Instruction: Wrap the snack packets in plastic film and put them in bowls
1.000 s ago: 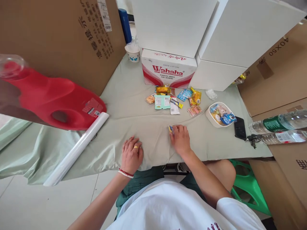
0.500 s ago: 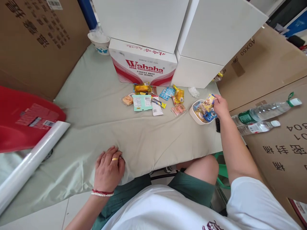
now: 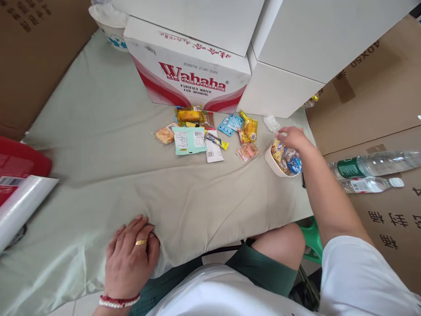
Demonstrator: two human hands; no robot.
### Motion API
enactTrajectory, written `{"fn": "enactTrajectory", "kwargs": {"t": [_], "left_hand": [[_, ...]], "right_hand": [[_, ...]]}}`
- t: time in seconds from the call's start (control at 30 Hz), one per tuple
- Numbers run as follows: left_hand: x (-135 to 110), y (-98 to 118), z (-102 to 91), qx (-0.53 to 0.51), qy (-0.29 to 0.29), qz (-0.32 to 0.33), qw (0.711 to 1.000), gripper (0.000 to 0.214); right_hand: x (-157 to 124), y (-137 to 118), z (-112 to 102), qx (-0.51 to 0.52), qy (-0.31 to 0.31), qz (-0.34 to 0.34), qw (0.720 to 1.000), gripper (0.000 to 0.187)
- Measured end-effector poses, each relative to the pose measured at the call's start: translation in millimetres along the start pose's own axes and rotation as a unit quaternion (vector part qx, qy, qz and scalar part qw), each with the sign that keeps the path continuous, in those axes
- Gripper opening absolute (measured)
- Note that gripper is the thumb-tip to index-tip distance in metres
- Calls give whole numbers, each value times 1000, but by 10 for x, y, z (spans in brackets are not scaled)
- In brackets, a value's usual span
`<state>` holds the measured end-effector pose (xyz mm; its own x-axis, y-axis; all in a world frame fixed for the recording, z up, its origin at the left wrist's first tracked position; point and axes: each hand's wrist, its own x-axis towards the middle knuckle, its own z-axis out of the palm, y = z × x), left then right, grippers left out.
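My left hand [image 3: 131, 254] lies palm down on the cloth-covered table [image 3: 204, 197], fingers stretched out, holding nothing. My right hand [image 3: 292, 138] is over the far rim of a small pale plastic tub [image 3: 273, 166], its fingers bent together near a crumpled clear wrapper [image 3: 271, 123]; what they pinch, if anything, I cannot make out. Inside the tub are a yellow cookie packet [image 3: 277, 150] and a blue snack packet [image 3: 294, 165]. Left of it lie a pink snack packet [image 3: 248, 153], a yellow packet [image 3: 250, 127], blue sachets [image 3: 231, 124] and a mint-green packet [image 3: 189, 141].
A Wahaha water carton [image 3: 194, 81] and white boxes [image 3: 296, 39] stand behind the snacks. A paper bowl [image 3: 110, 28] is at the back left. Two bottles, one with a green label [image 3: 350, 168], lie at right by cardboard [image 3: 368, 101]. A white roll [image 3: 26, 208] lies at left.
The cookie packet, earlier in my right hand, now sits in the tub beneath it. That hand has moved toward the crumpled wrapper. The view has shifted closer; my left hand stays on the table.
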<state>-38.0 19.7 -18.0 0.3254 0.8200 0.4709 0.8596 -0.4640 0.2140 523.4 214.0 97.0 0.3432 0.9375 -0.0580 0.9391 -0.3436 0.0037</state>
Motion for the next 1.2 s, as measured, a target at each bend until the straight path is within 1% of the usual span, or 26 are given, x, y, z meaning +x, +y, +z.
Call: {"fn": "enactTrajectory", "kwargs": {"t": [0.07, 0.13, 0.2, 0.27, 0.3, 0.37, 0.43, 0.47, 0.53, 0.57, 0.6, 0.63, 0.7, 0.73, 0.77, 0.8, 0.83, 0.87, 0.9, 0.93, 0.97, 1.0, 1.03, 1.07, 1.13, 1.2], "left_hand": [[17, -1, -10, 1, -1, 6, 1000, 19], [31, -1, -16, 4, -2, 8, 1000, 19], [38, -1, -17, 5, 1, 8, 1000, 18], [40, 0, -17, 6, 4, 6, 1000, 17], [40, 1, -17, 6, 6, 3, 1000, 16], [41, 4, -17, 6, 10, -1, 1000, 17], [43, 11, -17, 3, 14, -2, 1000, 18], [42, 14, -16, 1, 16, -1, 1000, 18], [33, 13, -10, -10, 18, 0, 1000, 18], [22, 9, -5, -18, 17, -2, 1000, 18], [5, 0, -2, -27, 16, -6, 1000, 19], [-16, -11, 0, -37, 20, -11, 999, 19], [-64, -30, -14, -58, 50, -25, 997, 19], [-84, -28, -32, -70, 74, -32, 994, 18], [-94, -9, -58, -89, 96, -39, 991, 16], [-89, 33, -91, -122, 106, -51, 985, 14], [-65, 101, -126, -176, 100, -71, 977, 14], [-22, 197, -162, -246, 74, -97, 962, 18], [40, 319, -193, -332, 29, -134, 933, 26], [118, 460, -217, -422, -20, -171, 890, 41], [205, 610, -233, -493, -81, -205, 842, 60], [294, 758, -239, -548, -124, -230, 795, 77], [378, 893, -235, -594, -167, -246, 748, 83], [451, 1006, -223, -626, -199, -261, 707, 81], [555, 1142, -181, -658, -208, -300, 659, 69], [603, 1151, -128, -674, -178, -353, 624, 60]], "right_hand": [[328, 59, -77, 5, 31, 41, 999, 38], [609, 42, -61, -6, 46, 78, 996, 39], [802, -57, 45, -9, 14, 79, 997, 49], [908, -200, 181, 13, -34, 72, 997, 53], [934, -273, 233, 24, -47, 71, 996, 48], [936, -394, 259, 42, -48, 78, 995, 31], [849, -473, 157, 60, -23, 77, 995, 19], [758, -503, 66, 84, -6, 73, 994, 15], [451, -567, -142, 218, 26, 51, 974, 10], [232, -610, -229, 304, 37, 35, 951, 9], [-28, -665, -285, 409, 39, 11, 912, 13], [-321, -732, -302, 458, 30, -12, 888, 18], [-964, -905, -203, 483, -16, -40, 875, 28], [-1291, -1007, -97, 500, -78, -63, 860, 32], [-1607, -1118, 31, 511, -118, -73, 848, 34], [-1903, -1232, 168, 518, -134, -76, 841, 34], [-2173, -1348, 300, 530, -138, -78, 833, 33], [-2410, -1461, 414, 545, -136, -73, 824, 32], [-2612, -1567, 502, 560, -137, -64, 814, 32], [-2777, -1661, 559, 573, -142, -59, 805, 31], [-2904, -1740, 586, 581, -150, -60, 798, 30], [-2995, -1801, 586, 582, -160, -69, 794, 29], [-3053, -1840, 564, 578, -167, -85, 794, 28], [-3082, -1858, 527, 572, -168, -100, 797, 26], [-3074, -1830, 437, 569, -155, -101, 801, 23], [-3016, -1745, 361, 594, -139, -58, 790, 24]]}}
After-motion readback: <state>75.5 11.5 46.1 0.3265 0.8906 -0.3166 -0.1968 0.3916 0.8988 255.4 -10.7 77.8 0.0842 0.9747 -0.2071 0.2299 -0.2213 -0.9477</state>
